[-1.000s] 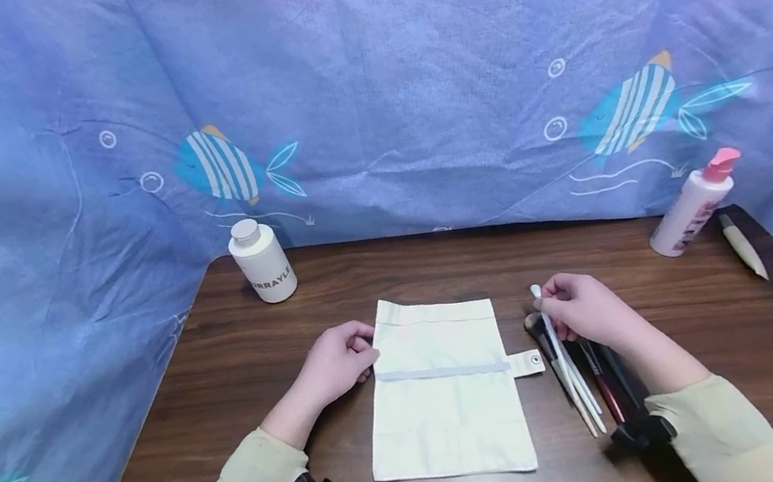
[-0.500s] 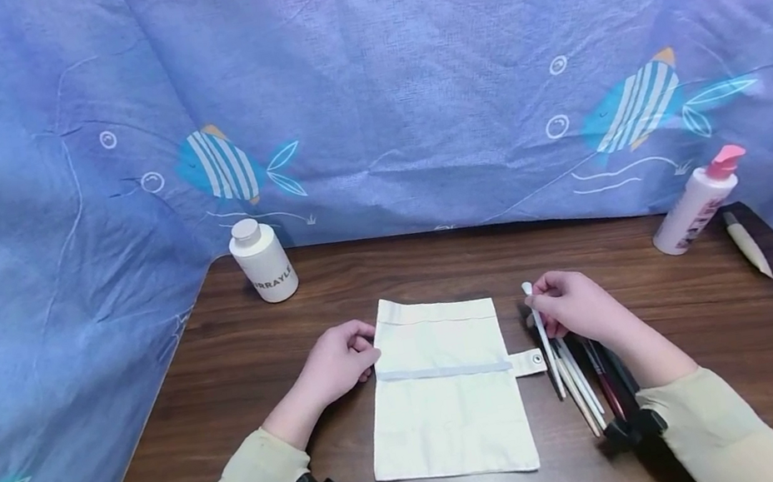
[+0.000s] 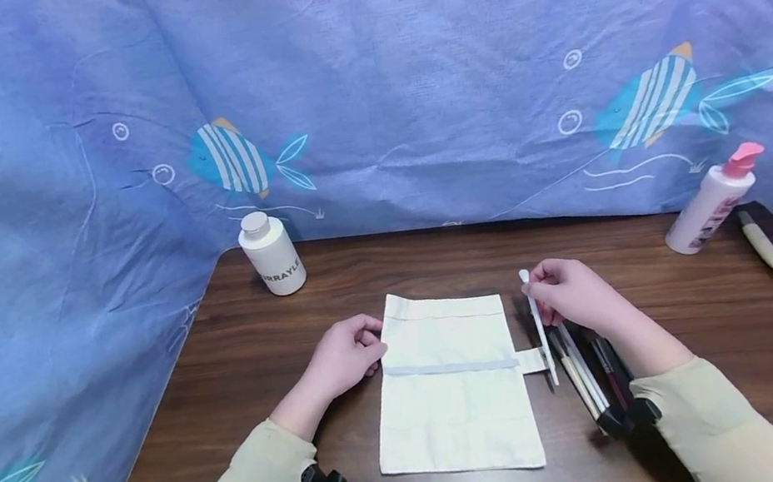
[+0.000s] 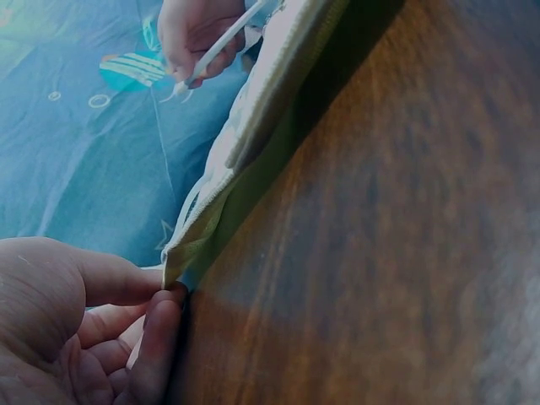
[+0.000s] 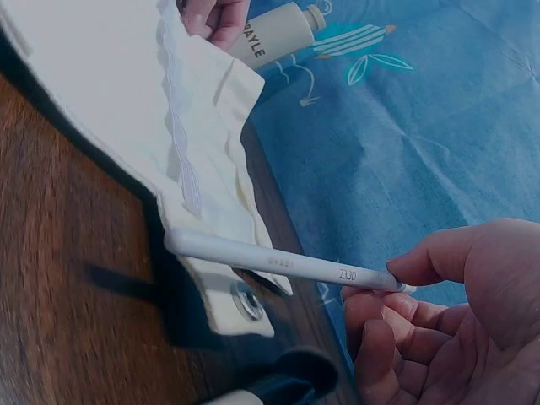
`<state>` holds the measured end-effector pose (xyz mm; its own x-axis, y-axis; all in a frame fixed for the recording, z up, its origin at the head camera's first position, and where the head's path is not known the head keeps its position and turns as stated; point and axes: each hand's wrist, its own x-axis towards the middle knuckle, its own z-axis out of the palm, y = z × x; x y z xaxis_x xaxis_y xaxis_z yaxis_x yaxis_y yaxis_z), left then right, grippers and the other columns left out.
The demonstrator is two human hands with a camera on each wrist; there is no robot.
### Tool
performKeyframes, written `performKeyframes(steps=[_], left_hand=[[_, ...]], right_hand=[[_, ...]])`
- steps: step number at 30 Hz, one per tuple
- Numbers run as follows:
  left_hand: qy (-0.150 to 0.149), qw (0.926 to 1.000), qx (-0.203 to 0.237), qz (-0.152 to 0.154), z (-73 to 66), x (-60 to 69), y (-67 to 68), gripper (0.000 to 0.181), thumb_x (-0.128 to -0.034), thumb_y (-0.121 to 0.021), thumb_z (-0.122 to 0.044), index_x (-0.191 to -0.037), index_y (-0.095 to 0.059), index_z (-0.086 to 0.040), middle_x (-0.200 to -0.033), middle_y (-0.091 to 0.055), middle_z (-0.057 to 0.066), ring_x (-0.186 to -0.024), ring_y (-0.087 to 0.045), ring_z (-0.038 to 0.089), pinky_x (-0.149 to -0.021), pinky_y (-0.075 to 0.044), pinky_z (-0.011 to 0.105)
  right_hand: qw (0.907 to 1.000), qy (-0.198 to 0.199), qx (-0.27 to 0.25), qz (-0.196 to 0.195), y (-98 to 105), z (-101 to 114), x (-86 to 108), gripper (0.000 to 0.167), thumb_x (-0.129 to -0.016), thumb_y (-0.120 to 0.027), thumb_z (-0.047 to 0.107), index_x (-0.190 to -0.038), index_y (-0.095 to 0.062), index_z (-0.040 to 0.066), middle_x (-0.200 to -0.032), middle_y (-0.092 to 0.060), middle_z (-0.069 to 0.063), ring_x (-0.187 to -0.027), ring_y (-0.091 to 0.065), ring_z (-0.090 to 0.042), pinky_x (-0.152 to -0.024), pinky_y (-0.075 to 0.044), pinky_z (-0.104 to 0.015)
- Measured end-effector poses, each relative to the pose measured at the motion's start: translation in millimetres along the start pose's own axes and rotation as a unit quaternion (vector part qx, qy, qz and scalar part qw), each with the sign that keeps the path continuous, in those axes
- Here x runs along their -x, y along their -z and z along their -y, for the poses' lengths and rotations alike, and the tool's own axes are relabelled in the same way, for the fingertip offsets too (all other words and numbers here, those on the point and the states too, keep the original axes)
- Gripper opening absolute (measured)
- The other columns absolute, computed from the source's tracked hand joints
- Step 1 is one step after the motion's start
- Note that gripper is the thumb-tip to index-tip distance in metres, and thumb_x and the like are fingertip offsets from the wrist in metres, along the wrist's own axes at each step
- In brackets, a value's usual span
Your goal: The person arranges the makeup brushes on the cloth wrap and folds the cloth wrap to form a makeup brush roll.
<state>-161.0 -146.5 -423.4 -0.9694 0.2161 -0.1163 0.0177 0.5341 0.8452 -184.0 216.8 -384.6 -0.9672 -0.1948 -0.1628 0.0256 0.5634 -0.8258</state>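
A cream cloth pouch (image 3: 461, 423) lies flat on the table, a pale band across its middle and a snap tab (image 5: 240, 299) on its right side. My left hand (image 3: 346, 357) pinches the pouch's left edge between thumb and fingers, as the left wrist view (image 4: 93, 321) shows. Between thumb and fingertips my right hand (image 3: 573, 297) holds a slim white brush (image 5: 270, 257) near its tip end, above the snap tab. Several other brushes (image 3: 581, 374) lie beside the pouch, partly under the right hand and wrist.
A white bottle (image 3: 272, 255) stands at the back left. At the back right a white bottle with a pink pump (image 3: 711, 206) leans, with a pale-handled brush (image 3: 762, 245) beside it. A blue fish-print cloth (image 3: 407, 86) hangs behind the table.
My right hand has drawn the white brush away from the other brushes, leftward to the pouch's tab. The left hand keeps its grip on the edge. The head view has shifted slightly.
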Motion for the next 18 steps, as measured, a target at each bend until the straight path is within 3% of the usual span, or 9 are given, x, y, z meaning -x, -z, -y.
performKeyframes(steps=[10, 18], left_hand=[[-0.003, 0.9998, -0.019, 0.002, -5.8, -4.7, -1.4, 0.023, -0.0919, -0.07, -0.008, -0.115, -0.07, -0.007, -0.075, -0.068, 0.0, -0.058, -0.063, 0.016, -0.06, -0.054, 0.031], [0.022, 0.9995, 0.02, 0.008, 0.3, -0.6, -0.2, 0.025, -0.0914, -0.069, -0.007, -0.116, -0.069, -0.006, -0.077, -0.068, 0.003, -0.056, -0.065, 0.015, -0.056, -0.056, 0.03]], right_hand=[[0.9999, -0.009, -0.008, -0.003, 0.2, -1.3, -4.2, 0.024, -0.101, -0.059, 0.016, -0.108, -0.057, -0.007, -0.07, -0.064, -0.008, -0.063, -0.065, -0.022, -0.057, -0.058, -0.033], [0.9997, -0.002, -0.023, 0.003, -6.8, -1.0, -10.1, 0.027, -0.101, -0.058, 0.017, -0.11, -0.057, -0.008, -0.071, -0.064, -0.008, -0.064, -0.065, -0.021, -0.06, -0.059, -0.033]])
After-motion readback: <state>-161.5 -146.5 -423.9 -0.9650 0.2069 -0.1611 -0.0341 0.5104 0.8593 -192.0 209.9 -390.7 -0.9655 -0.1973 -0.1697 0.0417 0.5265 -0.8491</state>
